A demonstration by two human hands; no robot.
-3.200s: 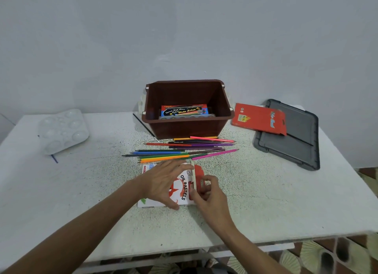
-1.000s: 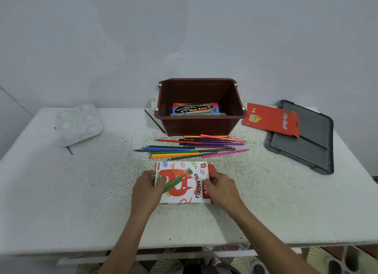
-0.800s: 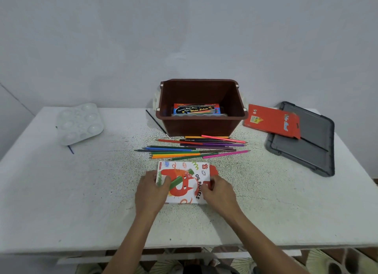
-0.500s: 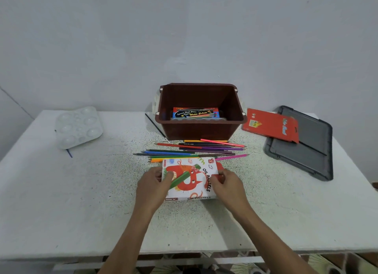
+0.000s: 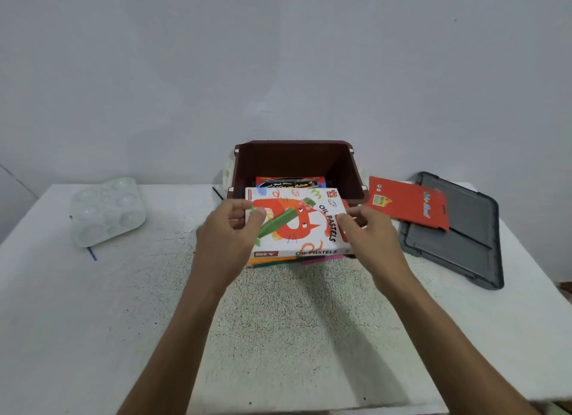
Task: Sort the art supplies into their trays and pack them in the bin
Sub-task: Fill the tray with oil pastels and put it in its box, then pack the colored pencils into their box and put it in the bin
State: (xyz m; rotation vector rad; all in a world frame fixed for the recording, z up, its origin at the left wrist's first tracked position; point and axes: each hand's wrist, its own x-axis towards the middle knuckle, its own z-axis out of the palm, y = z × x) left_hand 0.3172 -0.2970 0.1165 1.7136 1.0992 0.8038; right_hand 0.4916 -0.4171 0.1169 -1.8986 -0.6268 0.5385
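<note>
Lying far to the left of the grip, a white paint palette [image 5: 108, 210] sits on the table [image 5: 93, 321], with a thin blue stick [image 5: 92, 253] poking out from under its near edge. Just left of the grip and beyond it, a thin black brush [image 5: 217, 193] lies beside the bin.

The left hand [image 5: 226, 238] pinches the left end of the oil pastels box [image 5: 297, 225], thumb on the printed top and fingers curled beneath. The box is held off the table, roughly flat between both hands, its far edge in front of the near wall of the brown bin [image 5: 297, 160]. Directly below the grip, coloured pencils [image 5: 278, 261] lie on the table, only their near edges showing. Beyond the grip, a water colour box [image 5: 291, 183] lies inside the bin.

The right hand [image 5: 368, 238] clamps the box's right end, fingers curled round it. Right of the grip, a red packet [image 5: 408, 202] rests partly on a grey lid [image 5: 458, 244] that lies flat on the table, apart from the hands.
</note>
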